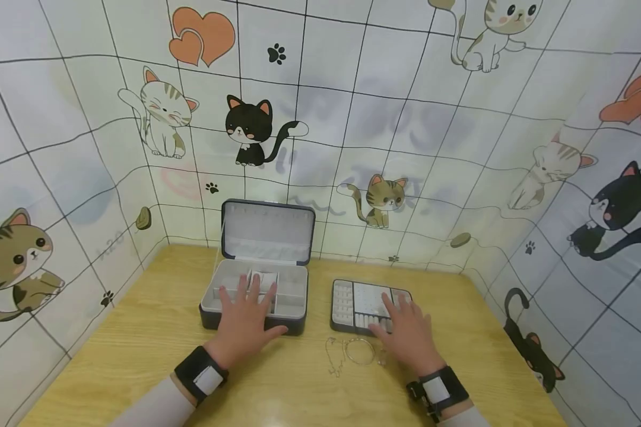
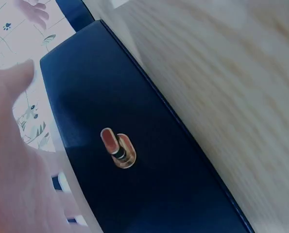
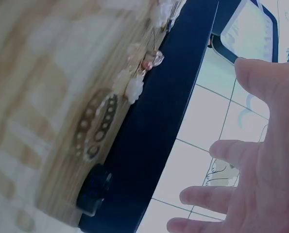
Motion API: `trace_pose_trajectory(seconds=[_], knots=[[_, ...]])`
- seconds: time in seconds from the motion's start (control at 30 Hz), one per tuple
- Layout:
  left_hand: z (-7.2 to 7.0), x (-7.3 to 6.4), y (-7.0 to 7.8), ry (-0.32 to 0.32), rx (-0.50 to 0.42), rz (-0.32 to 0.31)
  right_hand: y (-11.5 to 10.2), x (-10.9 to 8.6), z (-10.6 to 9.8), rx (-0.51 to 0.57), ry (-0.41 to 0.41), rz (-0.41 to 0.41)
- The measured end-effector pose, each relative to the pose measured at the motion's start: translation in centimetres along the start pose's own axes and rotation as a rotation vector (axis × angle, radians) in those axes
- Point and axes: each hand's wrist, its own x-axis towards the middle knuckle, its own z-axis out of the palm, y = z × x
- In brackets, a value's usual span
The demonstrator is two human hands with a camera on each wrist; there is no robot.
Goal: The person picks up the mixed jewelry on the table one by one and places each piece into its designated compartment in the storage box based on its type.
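My left hand (image 1: 248, 320) is spread, fingers straight, over the front of an open navy jewelry box (image 1: 294, 327) with a pale divided interior. A gold clasp (image 2: 118, 148) shows on the box front in the left wrist view. To the right lies a navy-edged jewelry tray (image 1: 342, 326) with ring slots and small compartments. Above its right part, my right hand (image 1: 408, 335) is spread, holding nothing. In front of the tray lie a thin chain (image 1: 332, 359), a round bangle (image 1: 359, 363) and small earrings (image 1: 382, 357).
The box lid (image 1: 267, 231) stands raised at the back. A wooden table (image 1: 278, 391) bears everything. Behind and on both sides hangs a white gridded sheet (image 1: 320, 118) printed with cats and hearts. Each wrist wears a black strap (image 1: 200, 373).
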Motion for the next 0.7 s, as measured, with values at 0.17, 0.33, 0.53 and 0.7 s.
trace_pose_trajectory(seconds=[0.17,0.33,0.53,0.7], knots=[[-0.1,0.4,0.5,-0.061,-0.085,0.064,1.0,0.5,0.0,0.067,-0.024,-0.008],[0.2,1.2,1.7,-0.043,-0.134,0.106,2.3,0.8,-0.1,0.165,-0.021,-0.05],[0.3,2.3,3.2,-0.049,-0.171,0.118,3.2,0.9,-0.1,0.211,-0.043,-0.043],[0.0,3.2,4.8,-0.039,-0.154,0.111,4.0,1.2,0.4,0.242,-0.056,-0.015]])
